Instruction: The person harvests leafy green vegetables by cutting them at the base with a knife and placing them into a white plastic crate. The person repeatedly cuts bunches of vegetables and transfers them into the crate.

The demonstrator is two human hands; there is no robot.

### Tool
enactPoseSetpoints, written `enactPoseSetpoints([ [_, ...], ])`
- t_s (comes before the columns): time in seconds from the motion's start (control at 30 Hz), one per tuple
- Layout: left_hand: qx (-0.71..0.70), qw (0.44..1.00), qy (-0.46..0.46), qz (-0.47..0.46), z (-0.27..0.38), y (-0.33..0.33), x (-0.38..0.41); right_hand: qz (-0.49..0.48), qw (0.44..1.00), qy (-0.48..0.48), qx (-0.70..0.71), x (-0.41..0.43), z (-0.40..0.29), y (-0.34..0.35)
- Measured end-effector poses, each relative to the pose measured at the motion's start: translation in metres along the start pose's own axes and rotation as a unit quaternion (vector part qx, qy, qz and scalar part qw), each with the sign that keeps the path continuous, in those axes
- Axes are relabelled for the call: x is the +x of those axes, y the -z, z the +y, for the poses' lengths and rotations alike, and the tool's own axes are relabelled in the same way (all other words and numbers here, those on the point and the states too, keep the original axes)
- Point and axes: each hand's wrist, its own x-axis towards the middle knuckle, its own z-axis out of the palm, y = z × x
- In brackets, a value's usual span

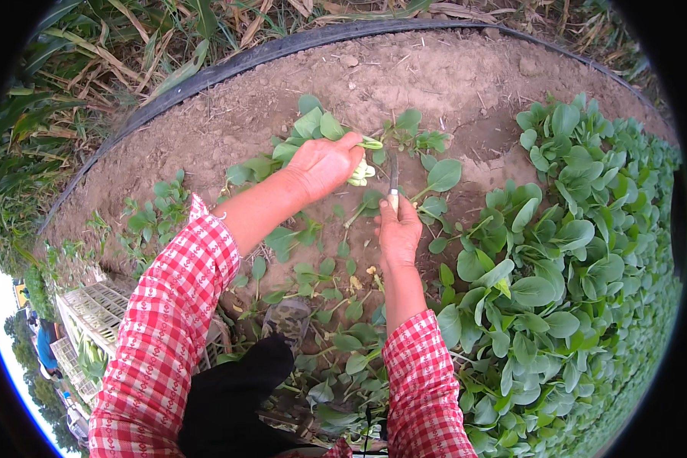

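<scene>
My left hand (329, 163) is closed around a bunch of leafy greens (309, 123) with pale stems, like bok choy. Its leaves point to the upper left, and the light stem bases (362, 173) show below my fingers. In my right hand (399, 232) is a knife (394, 174) with a pale handle, its blade pointing away from me over the soil. The blade is apart from the bunch, a little to its right. Loose green leaves (443, 174) lie on the ground beside the knife.
Dense rows of leafy plants (561, 280) fill the right side. White plastic crates (91, 312) stand at lower left, one holding greens (91, 355). A person in blue (47, 346) is beyond them. A black hose (297, 43) curves along the far edge, before corn-like plants (91, 51).
</scene>
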Motion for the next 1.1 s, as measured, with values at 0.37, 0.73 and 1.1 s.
enactPoseSetpoints([
  [0.37,-0.249,0.959,-0.082,0.107,0.084,0.098,-0.182,-0.096,0.983,0.122,0.095,-0.176,-0.067,0.018],
  [0.73,-0.494,0.803,-0.056,0.328,0.073,0.181,-0.364,-0.131,0.926,0.332,-0.122,-0.322,-0.081,-0.032],
  [1.1,-0.385,0.834,0.084,0.387,0.059,0.183,-0.476,-0.33,0.891,0.288,-0.116,-0.394,-0.057,-0.111],
])
